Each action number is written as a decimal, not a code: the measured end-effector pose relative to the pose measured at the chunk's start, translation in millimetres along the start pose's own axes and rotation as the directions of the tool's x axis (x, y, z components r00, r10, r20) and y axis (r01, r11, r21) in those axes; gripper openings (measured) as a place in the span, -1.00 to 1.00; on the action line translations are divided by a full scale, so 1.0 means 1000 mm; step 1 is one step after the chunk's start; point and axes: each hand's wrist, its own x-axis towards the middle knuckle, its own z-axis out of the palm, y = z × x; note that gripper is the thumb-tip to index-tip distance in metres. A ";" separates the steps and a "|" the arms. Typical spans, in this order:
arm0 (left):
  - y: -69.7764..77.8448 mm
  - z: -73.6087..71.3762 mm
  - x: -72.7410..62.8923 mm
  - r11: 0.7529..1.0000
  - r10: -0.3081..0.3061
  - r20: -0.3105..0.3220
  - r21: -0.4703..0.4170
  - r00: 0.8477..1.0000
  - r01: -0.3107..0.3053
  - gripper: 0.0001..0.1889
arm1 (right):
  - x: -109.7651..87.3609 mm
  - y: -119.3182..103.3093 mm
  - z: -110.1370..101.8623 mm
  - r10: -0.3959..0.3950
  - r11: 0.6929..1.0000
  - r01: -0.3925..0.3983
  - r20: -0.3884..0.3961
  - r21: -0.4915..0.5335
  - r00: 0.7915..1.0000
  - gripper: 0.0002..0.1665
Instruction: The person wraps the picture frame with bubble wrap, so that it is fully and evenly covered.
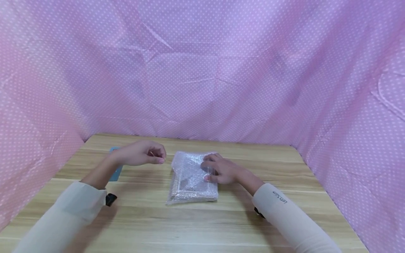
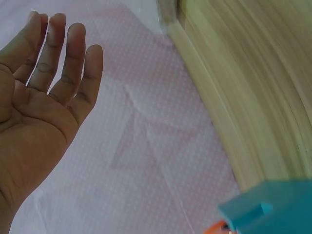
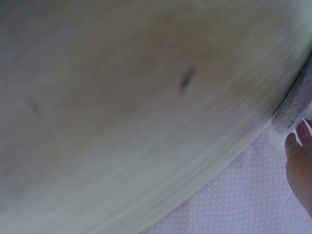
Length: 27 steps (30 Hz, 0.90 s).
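A flat package in bubble wrap [image 1: 193, 189] lies near the middle of the wooden table. My right hand [image 1: 223, 170] rests on its right side, thumb and fingers apart and lightly bent on the wrap. In the right wrist view, the right hand [image 3: 301, 168] shows at the right edge, beside the wrapped package [image 3: 295, 105]. My left hand [image 1: 142, 153] hovers left of the package, apart from it and holding nothing. Its loosely bent fingers show in the left wrist view, where the palm of the left hand [image 2: 39, 117] is bare.
A flat teal item [image 1: 115, 174] lies on the table, partly hidden under the left forearm. In the left wrist view the teal item [image 2: 278, 209] has a slot and an orange part. Pink dotted cloth [image 1: 202, 88] hangs around the table's [image 1: 202, 228] back and sides.
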 end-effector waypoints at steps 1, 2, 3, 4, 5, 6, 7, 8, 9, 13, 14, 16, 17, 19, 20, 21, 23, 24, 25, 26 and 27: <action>0.002 0.002 0.004 1.000 0.014 0.009 -0.013 1.000 -0.014 -0.94 | 0.000 0.000 0.000 0.001 1.000 -0.001 0.000 -0.004 1.000 -0.32; 0.003 0.004 0.008 0.999 0.028 0.020 -0.024 0.999 -0.027 -0.94 | 0.000 0.000 0.000 0.001 1.000 -0.001 0.000 -0.006 1.000 -0.32; 0.004 0.007 0.011 0.999 0.038 0.031 -0.034 0.999 -0.037 -0.94 | 0.000 0.000 0.000 0.001 1.000 -0.001 -0.001 -0.007 1.000 -0.32; 0.005 0.009 0.015 0.998 0.055 0.040 -0.039 0.998 -0.054 -0.95 | 0.000 0.000 0.000 0.001 1.000 -0.001 -0.001 -0.008 1.000 -0.32; 0.005 0.011 0.019 0.997 0.074 0.050 -0.042 0.996 -0.072 -0.96 | 0.000 0.000 0.000 -0.001 1.000 0.001 -0.004 -0.006 1.000 -0.32; 0.006 0.013 0.024 0.995 0.090 0.060 -0.038 0.994 -0.087 -0.97 | 0.000 -0.001 0.000 -0.003 1.000 0.003 -0.006 -0.004 1.000 -0.33; 0.007 0.015 0.028 0.994 0.106 0.071 -0.036 0.992 -0.104 -0.97 | 0.000 -0.001 0.000 -0.005 1.000 0.005 -0.009 -0.002 1.000 -0.34; 0.007 0.017 0.032 0.993 0.118 0.084 -0.028 0.989 -0.116 -0.97 | 0.000 -0.001 0.000 -0.006 1.000 0.006 -0.013 0.003 1.000 -0.34; 0.008 0.018 0.036 0.991 0.131 0.098 -0.022 0.986 -0.130 -0.97 | 0.000 -0.001 0.000 -0.007 1.000 0.007 -0.015 0.006 1.000 -0.35; 0.015 0.023 0.051 0.984 0.165 0.157 0.036 0.974 -0.173 -0.96 | 0.001 -0.002 -0.001 -0.005 1.000 0.005 -0.013 0.007 1.000 -0.36; 0.017 0.025 0.054 0.981 0.167 0.172 0.068 0.971 -0.181 -0.95 | 0.001 -0.002 -0.001 -0.005 1.000 0.005 -0.012 0.007 1.000 -0.35; 0.022 0.028 0.062 0.972 0.164 0.205 0.134 0.965 -0.193 -0.95 | 0.001 -0.001 -0.001 -0.007 1.000 0.007 -0.012 0.002 1.000 -0.34; 0.024 0.029 0.066 0.967 0.157 0.224 0.162 0.962 -0.196 -0.95 | 0.001 0.000 0.000 -0.009 1.000 0.009 -0.013 0.003 1.000 -0.33; 0.028 0.032 0.073 0.959 0.138 0.261 0.205 0.956 -0.194 -0.94 | 0.002 0.001 0.000 -0.011 1.000 0.011 -0.012 0.000 1.000 -0.32; 0.030 0.034 0.076 0.960 0.127 0.279 0.208 0.952 -0.189 -0.92 | 0.001 0.001 0.000 -0.011 1.000 0.011 -0.013 0.001 1.000 -0.32; 0.031 0.035 0.079 0.963 0.119 0.294 0.200 0.948 -0.182 -0.91 | 0.001 0.001 0.001 -0.011 1.000 0.011 -0.014 0.002 1.000 -0.32; 0.030 0.038 0.085 0.969 0.108 0.311 0.181 0.944 -0.170 -0.87 | 0.001 0.002 0.001 -0.008 1.000 0.008 -0.011 0.001 1.000 -0.32; 0.029 0.039 0.087 0.973 0.107 0.316 0.164 0.943 -0.165 -0.86 | 0.001 0.002 0.001 -0.004 1.000 0.004 -0.009 0.000 1.000 -0.32; 0.028 0.041 0.089 0.977 0.111 0.319 0.139 0.941 -0.163 -0.84 | 0.001 0.002 0.001 -0.003 1.000 0.003 -0.008 0.001 1.000 -0.32; 0.027 0.041 0.091 0.981 0.114 0.323 0.112 0.940 -0.157 -0.83 | 0.001 0.002 0.001 0.001 1.000 -0.001 -0.005 0.000 1.000 -0.31; 0.026 0.042 0.092 0.984 0.116 0.327 0.089 0.938 -0.152 -0.82 | 0.002 0.001 0.001 0.005 1.000 -0.005 -0.001 -0.003 1.000 -0.31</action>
